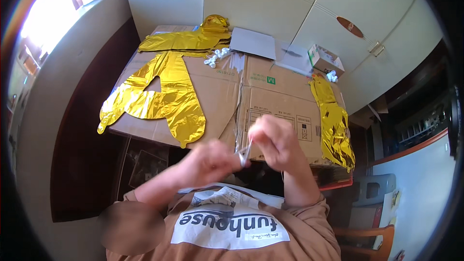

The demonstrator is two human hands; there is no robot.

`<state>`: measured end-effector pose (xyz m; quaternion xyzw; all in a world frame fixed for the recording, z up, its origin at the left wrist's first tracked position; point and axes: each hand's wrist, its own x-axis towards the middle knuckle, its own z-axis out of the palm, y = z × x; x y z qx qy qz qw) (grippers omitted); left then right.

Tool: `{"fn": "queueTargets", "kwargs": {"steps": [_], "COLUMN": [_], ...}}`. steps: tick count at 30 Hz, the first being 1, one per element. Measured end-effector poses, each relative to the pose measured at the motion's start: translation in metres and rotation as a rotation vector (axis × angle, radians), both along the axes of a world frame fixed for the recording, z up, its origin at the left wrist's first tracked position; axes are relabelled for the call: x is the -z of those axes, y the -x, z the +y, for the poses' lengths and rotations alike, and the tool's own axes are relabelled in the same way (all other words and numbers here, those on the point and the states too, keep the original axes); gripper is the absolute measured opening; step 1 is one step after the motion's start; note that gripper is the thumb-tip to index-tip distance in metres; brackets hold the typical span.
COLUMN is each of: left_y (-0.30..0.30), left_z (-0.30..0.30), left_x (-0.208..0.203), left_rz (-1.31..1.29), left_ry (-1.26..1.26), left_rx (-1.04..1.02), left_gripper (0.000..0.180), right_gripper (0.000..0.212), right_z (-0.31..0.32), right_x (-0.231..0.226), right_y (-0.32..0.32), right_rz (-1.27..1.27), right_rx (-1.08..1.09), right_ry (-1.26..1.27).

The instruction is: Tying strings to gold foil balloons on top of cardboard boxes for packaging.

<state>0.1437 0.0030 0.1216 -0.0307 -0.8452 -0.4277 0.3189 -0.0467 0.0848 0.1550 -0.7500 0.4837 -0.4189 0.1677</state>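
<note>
Close to my body, in front of the cardboard's near edge, both of my hands are raised. A thin, whitish, see-through strip (244, 154) stretches between them; motion blur hides exactly what it is. My left hand (212, 162) is closed on its lower left end, the fingers smeared. With thumb and fingers pinched together, my right hand (275, 140) grips the upper end. Left of my hands, a flat gold foil balloon shaped like the letter A (181, 94) lies on the cardboard (220, 96). Its near leg tip reaches the cardboard's front edge.
More flat gold foil balloons (186, 41) lie stacked at the back left, another foil balloon (333, 121) along the right edge. Small white plastic pieces (217, 58), white sticks (237, 62) and a grey-white sheet (253, 43) sit at the back, near an open box (326, 60).
</note>
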Motion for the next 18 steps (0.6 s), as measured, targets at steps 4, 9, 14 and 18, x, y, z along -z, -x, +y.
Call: {"fn": "queueTargets", "kwargs": {"steps": [4,9,14,18], "left_y": [-0.003,0.0,0.011,0.008], "left_z": [-0.016,0.003,-0.026,-0.001], "left_x": [-0.02,0.004,0.003,-0.008], "left_rz": [0.109,-0.065,-0.026,0.084], "left_ry": [-0.608,-0.295,-0.134,-0.342], "left_rx": [-0.423,0.079,-0.308,0.18], "left_gripper": [0.009,0.009,0.019,0.008], "right_gripper": [0.008,0.014,0.012,0.01], "right_z": [0.006,-0.007,0.01,-0.002], "right_x": [0.017,-0.005,0.007,0.01], "right_y": [-0.012,0.013,-0.011,0.009], "right_rz": [0.126,-0.073,0.077,0.024], "right_rx": [-0.133,0.163,-0.1,0.061], "right_ry": [-0.044,-0.057,0.03,-0.008]}}
